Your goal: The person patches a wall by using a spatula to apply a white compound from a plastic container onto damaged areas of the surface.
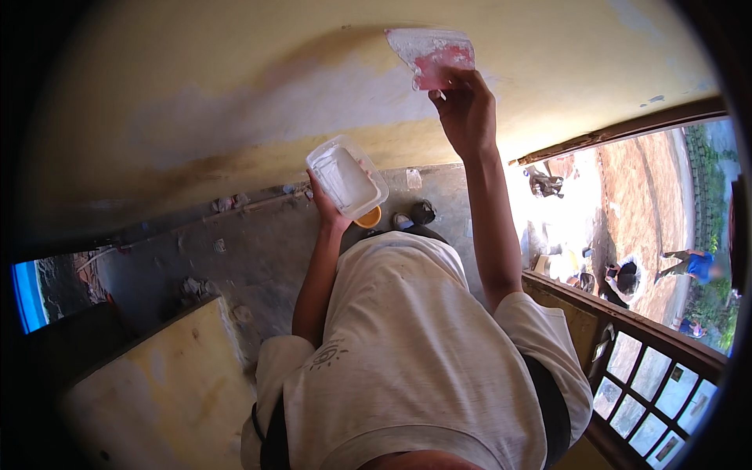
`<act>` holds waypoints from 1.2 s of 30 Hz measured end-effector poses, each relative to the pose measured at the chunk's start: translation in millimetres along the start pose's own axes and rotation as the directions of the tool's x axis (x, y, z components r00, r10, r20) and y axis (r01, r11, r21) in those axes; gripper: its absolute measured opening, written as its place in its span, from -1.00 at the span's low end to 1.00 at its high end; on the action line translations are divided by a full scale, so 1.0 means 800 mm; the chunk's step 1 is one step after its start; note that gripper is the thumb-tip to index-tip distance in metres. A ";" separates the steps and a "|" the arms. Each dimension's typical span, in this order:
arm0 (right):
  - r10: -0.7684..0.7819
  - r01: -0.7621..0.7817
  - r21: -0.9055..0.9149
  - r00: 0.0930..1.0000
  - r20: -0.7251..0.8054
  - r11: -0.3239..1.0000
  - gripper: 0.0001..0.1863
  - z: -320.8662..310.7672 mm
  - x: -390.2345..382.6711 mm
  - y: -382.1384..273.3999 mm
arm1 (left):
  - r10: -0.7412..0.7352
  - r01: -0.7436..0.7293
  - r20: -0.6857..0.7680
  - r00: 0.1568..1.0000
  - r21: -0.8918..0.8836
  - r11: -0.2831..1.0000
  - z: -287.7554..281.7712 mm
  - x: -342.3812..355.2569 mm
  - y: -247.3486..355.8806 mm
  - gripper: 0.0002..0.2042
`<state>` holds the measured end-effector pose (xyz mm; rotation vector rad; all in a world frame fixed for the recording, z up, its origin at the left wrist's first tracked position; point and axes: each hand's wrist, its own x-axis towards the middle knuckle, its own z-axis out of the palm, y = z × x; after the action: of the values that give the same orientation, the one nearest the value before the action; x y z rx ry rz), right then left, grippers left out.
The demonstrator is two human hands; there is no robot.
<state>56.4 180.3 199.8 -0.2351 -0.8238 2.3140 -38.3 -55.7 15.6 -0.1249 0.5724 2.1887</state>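
My left hand (327,205) grips a translucent plastic tub (374,177) from its left side, and white paste (345,178) covers the inside. Raised higher and to the right, my right hand (468,113) pinches a red putty scraper (445,66) smeared with white paste. The scraper's wide edge is at the yellow wall (258,55); whether it presses on the surface I cannot tell. Pale whitish patches (196,117) of filler run along the wall to the left of the scraper.
Below the tub an orange bowl (368,218) stands on the grey floor (266,251) by my feet. Shoes (423,211) and scraps lie near the wall's foot. At right are a wooden window frame (580,313) and an opening outdoors, where a person (695,265) in blue stands. A low yellow wall (168,376) is at lower left.
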 end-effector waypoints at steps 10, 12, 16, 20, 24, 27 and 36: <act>0.161 -0.128 -0.773 0.986 -0.034 0.621 -0.86 0.001 -0.138 0.091 | -0.167 0.188 0.277 0.946 -0.050 0.981 -0.030 -0.018 0.000 -0.35; 0.110 -0.062 -0.832 0.994 -0.001 0.552 -0.86 0.001 -0.146 0.101 | -0.185 0.228 0.349 0.919 -0.088 0.970 -0.004 -0.026 -0.001 -0.35; 0.010 0.151 -0.983 0.988 0.153 0.105 -0.88 0.001 -0.145 0.114 | -0.143 0.135 0.082 0.986 0.101 0.986 0.023 -0.038 -0.008 -0.32; 0.065 0.117 -0.990 0.990 0.122 0.077 -0.90 0.012 -0.141 0.126 | -0.118 0.118 -0.011 0.993 0.132 0.984 0.025 -0.050 -0.011 -0.29; 0.065 0.128 -0.989 0.989 0.133 0.072 -0.84 0.001 -0.146 0.145 | -0.151 0.149 0.005 0.988 0.151 0.977 0.012 -0.056 -0.027 -0.29; 0.080 0.104 -0.995 0.991 0.105 0.009 -0.84 0.000 -0.148 0.149 | -0.152 0.151 -0.001 0.988 0.123 0.981 0.007 -0.060 -0.034 -0.29; 0.039 0.111 -0.990 0.993 0.115 0.088 -0.85 0.000 -0.153 0.141 | -0.159 0.157 0.002 0.987 0.148 0.976 0.039 -0.065 -0.026 -0.28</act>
<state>90.1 35.8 124.1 -0.6545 -2.3922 1.2252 13.8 -67.9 50.9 -0.0734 0.6907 1.9844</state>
